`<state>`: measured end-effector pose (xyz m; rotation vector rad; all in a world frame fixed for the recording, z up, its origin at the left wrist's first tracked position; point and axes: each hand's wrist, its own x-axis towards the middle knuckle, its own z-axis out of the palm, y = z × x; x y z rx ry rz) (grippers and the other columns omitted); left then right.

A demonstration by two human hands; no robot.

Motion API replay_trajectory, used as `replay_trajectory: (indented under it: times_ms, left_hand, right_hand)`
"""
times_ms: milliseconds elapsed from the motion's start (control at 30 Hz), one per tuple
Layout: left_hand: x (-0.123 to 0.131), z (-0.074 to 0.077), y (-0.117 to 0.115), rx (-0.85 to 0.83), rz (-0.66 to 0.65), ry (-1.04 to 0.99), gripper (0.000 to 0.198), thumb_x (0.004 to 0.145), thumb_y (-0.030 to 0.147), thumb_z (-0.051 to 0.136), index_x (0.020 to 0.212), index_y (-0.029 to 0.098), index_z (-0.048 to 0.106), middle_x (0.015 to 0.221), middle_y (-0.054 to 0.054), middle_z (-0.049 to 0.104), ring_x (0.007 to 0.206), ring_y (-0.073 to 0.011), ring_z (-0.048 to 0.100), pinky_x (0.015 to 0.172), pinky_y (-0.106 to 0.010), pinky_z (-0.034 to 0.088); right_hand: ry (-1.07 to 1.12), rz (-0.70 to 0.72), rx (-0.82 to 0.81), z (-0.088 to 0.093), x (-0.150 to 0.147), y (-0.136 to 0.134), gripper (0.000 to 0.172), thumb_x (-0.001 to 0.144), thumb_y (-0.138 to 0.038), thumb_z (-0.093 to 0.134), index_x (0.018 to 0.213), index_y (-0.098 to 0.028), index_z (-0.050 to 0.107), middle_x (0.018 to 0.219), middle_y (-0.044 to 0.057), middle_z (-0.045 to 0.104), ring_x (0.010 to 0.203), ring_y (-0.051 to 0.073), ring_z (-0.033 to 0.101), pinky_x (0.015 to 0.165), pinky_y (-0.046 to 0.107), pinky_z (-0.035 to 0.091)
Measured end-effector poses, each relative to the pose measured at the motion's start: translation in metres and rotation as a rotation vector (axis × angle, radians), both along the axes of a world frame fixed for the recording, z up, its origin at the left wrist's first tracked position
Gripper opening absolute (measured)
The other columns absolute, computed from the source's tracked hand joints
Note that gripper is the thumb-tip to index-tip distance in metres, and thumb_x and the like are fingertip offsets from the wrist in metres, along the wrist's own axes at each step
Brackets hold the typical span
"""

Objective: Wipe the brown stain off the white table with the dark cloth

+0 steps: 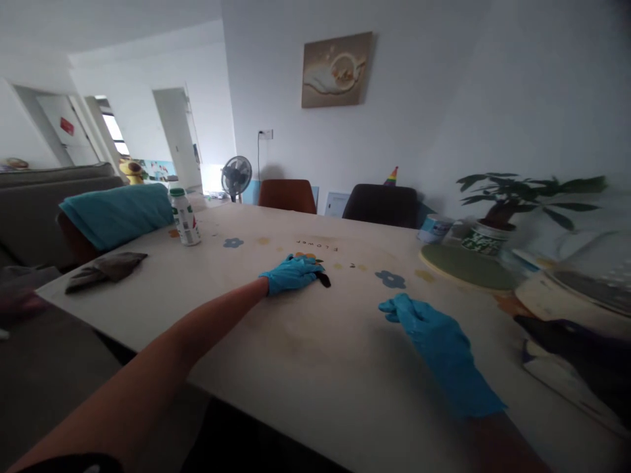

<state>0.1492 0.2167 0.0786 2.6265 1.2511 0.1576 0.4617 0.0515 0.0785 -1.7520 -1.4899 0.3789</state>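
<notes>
Both my hands wear blue gloves over a cream table [305, 348] printed with small flowers. My left hand [292, 273] reaches far across the table, fingers curled over a small dark object [323, 279] whose tip sticks out to the right of the fingers. I cannot make out what that object is. My right hand [434, 338] rests on the table nearer to me, fingers loosely together and pointing left, nothing in it.
A white bottle with green cap [185, 217] stands at the far left, a dark cloth [106, 269] near the left edge. A potted plant [497, 223], a round green mat [466, 268], a tub [434, 228] and a white appliance [576, 289] crowd the right side. Chairs [288, 195] stand behind.
</notes>
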Motion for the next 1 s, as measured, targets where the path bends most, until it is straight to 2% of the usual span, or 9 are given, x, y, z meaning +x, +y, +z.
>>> replay_trajectory:
  times_ms: [100,233,400,467,567,667,800,900,1000]
  left_hand:
    - [0.036,0.003,0.009,-0.015,-0.047,0.036,0.063,0.123,0.043,0.044,0.184,0.039,0.057,0.196,-0.004,0.047,0.184,-0.0318,0.04,0.156,-0.063,0.02]
    - [0.1,0.004,0.023,-0.012,-0.113,0.056,0.064,0.123,0.043,0.044,0.185,0.036,0.056,0.193,-0.008,0.052,0.18,-0.0351,0.044,0.155,-0.067,0.023]
    - [0.179,0.0,0.031,-0.009,-0.195,0.037,0.06,0.124,0.044,0.043,0.18,0.038,0.062,0.187,-0.01,0.057,0.176,-0.0356,0.049,0.153,-0.067,0.029]
    - [0.201,-0.001,0.03,0.002,-0.223,0.024,0.058,0.124,0.043,0.042,0.177,0.038,0.065,0.184,-0.011,0.059,0.174,-0.0371,0.05,0.152,-0.069,0.028]
    - [0.221,-0.003,0.03,0.017,-0.244,0.01,0.057,0.125,0.043,0.042,0.176,0.034,0.066,0.184,-0.014,0.058,0.174,-0.0395,0.049,0.151,-0.071,0.027]
    - [0.225,-0.004,0.034,0.02,-0.259,0.008,0.055,0.126,0.044,0.042,0.174,0.034,0.067,0.184,-0.013,0.059,0.174,-0.0373,0.048,0.151,-0.068,0.028]
    - [0.204,-0.005,0.048,0.019,-0.236,0.01,0.053,0.127,0.044,0.045,0.172,0.031,0.069,0.182,-0.012,0.062,0.171,-0.0346,0.052,0.15,-0.062,0.034]
    - [0.162,-0.003,0.061,0.039,-0.158,-0.001,0.052,0.128,0.041,0.045,0.172,0.027,0.068,0.179,-0.013,0.064,0.167,-0.0336,0.055,0.148,-0.059,0.036]
    - [0.101,0.002,0.071,0.063,-0.054,-0.016,0.052,0.129,0.034,0.04,0.172,0.022,0.067,0.173,-0.013,0.068,0.159,-0.0278,0.06,0.146,-0.055,0.039]
  right_hand:
    - [0.062,0.025,-0.012,-0.005,0.004,0.0,0.042,0.109,-0.05,0.056,0.093,-0.03,0.089,0.109,0.012,0.096,0.103,0.034,0.095,0.107,0.051,0.076]
    - [0.039,0.057,0.035,-0.005,0.005,-0.006,0.043,0.112,-0.052,0.056,0.098,-0.03,0.09,0.106,0.012,0.095,0.101,0.034,0.095,0.101,0.05,0.079]
    - [-0.095,0.025,0.015,-0.002,0.005,-0.016,0.045,0.114,-0.047,0.052,0.105,-0.029,0.092,0.114,0.011,0.096,0.112,0.034,0.095,0.113,0.054,0.076]
    - [-0.102,-0.001,-0.011,-0.006,0.005,-0.017,0.046,0.116,-0.051,0.053,0.108,-0.031,0.094,0.116,0.01,0.096,0.119,0.034,0.093,0.117,0.054,0.074]
    - [-0.054,-0.052,-0.026,-0.016,0.007,-0.017,0.045,0.116,-0.055,0.054,0.111,-0.035,0.094,0.119,0.008,0.096,0.125,0.036,0.092,0.123,0.059,0.071]
    - [-0.032,-0.094,-0.036,-0.018,0.009,-0.017,0.047,0.117,-0.056,0.052,0.112,-0.036,0.094,0.121,0.007,0.096,0.126,0.038,0.091,0.125,0.066,0.069]
    - [0.013,-0.095,-0.02,-0.002,0.009,-0.022,0.041,0.115,-0.05,0.056,0.106,-0.033,0.092,0.114,0.008,0.096,0.118,0.035,0.093,0.119,0.057,0.073]
    - [0.065,-0.11,0.009,0.008,0.006,-0.023,0.039,0.115,-0.046,0.057,0.1,-0.031,0.09,0.11,0.009,0.095,0.109,0.033,0.094,0.115,0.053,0.075]
    - [0.091,-0.124,0.001,0.009,0.003,-0.021,0.037,0.114,-0.046,0.059,0.098,-0.031,0.089,0.11,0.008,0.095,0.108,0.031,0.094,0.114,0.051,0.074]
